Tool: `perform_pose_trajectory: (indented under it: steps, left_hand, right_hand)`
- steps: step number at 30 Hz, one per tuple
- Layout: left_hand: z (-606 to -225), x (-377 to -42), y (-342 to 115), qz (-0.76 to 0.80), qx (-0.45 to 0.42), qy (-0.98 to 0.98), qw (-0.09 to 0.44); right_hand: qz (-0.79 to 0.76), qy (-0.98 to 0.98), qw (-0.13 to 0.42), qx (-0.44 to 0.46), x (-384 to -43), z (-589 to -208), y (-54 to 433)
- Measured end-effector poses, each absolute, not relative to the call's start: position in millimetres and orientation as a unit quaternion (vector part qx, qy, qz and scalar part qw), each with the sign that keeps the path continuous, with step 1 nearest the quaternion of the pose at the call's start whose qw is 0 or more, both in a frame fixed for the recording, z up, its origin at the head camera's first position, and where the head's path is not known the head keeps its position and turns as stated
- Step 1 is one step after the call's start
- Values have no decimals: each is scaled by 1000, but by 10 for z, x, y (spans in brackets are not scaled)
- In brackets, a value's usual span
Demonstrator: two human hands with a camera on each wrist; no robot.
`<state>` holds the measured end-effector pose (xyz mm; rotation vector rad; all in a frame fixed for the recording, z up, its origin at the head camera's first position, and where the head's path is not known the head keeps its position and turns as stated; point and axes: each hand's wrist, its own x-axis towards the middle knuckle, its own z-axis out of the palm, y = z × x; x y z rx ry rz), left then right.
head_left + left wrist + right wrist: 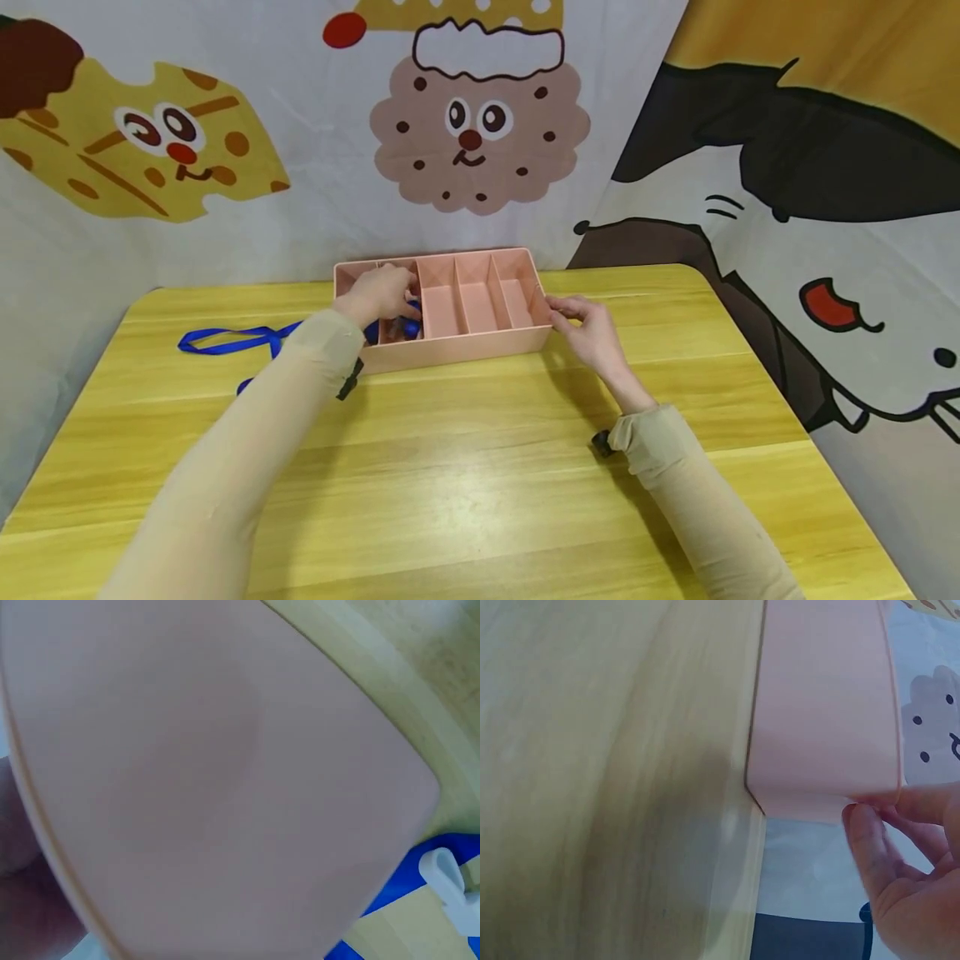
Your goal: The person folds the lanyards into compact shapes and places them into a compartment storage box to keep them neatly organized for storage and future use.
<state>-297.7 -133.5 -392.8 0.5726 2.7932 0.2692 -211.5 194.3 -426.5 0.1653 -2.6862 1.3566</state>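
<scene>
A long pink divided box (457,340) stands near the back edge of the table. My left hand (380,293) reaches over its front wall, fingers down in a left compartment beside dark blue items (412,327); I cannot tell whether the fingers grip one. In the left wrist view the box's wall (217,780) fills most of the frame, and blurred fingers (34,877) show past the rim. At the right end, my right hand (588,332) pinches the box's end wall near the top edge, thumb (866,840) against the outside.
A blue lanyard (225,340) lies on the wooden table (450,483) left of the box, partly behind my left sleeve. Its white plastic clip (448,881) shows in the left wrist view. A printed cloth (300,233) hangs right behind the table.
</scene>
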Motion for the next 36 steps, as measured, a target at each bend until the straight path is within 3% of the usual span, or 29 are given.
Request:
perform_pose_trajectory:
  steps: [8,22,36]
  left_hand:
    - [-3850,-2881,-1434,130,206,965,95]
    - [-3801,-2303,-1932,317,220,922,-31]
    - [-3792,-1598,-2602,375,131,910,-118]
  right_hand:
    - [462,-880,99,44,-2028,-4171,1970]
    - [384,-875,187,228,-1610,-3995,1346]
    - [307,-874,143,349,-1318,-4001,622]
